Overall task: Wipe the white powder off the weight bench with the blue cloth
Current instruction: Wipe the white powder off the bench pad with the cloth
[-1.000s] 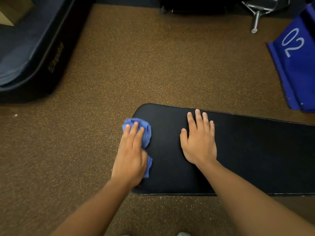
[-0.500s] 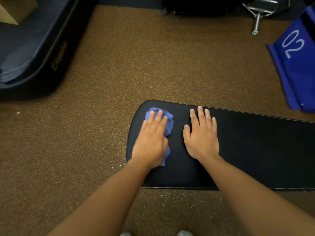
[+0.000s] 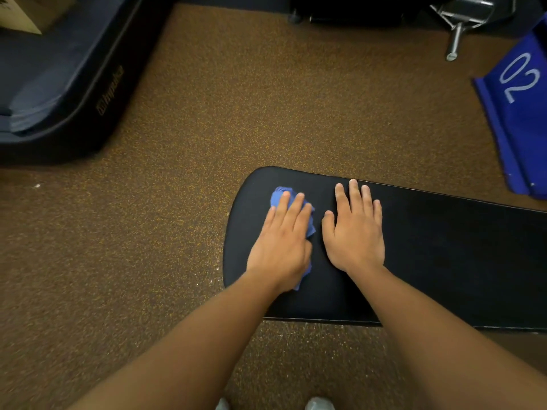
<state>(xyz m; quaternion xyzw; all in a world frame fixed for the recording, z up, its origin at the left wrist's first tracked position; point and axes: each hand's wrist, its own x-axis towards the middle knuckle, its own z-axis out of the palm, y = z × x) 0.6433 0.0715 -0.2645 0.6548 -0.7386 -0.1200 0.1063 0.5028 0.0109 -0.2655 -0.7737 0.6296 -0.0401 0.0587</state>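
The black padded weight bench lies across the lower right, its rounded end pointing left. My left hand presses flat on the crumpled blue cloth near that rounded end; the cloth shows past the fingertips and beside the palm. My right hand rests flat on the pad just right of it, fingers spread, holding nothing. No white powder shows on the pad; a few white specks lie on the floor beside the bench's left edge.
Brown speckled floor surrounds the bench. A dark padded machine base fills the upper left. A blue panel marked 02 stands at the right, a metal bar at the top right. My shoe tips show at the bottom.
My left hand slid the blue cloth from the bench's left edge rightward onto the pad, close to my right hand. The right hand stayed flat in place.
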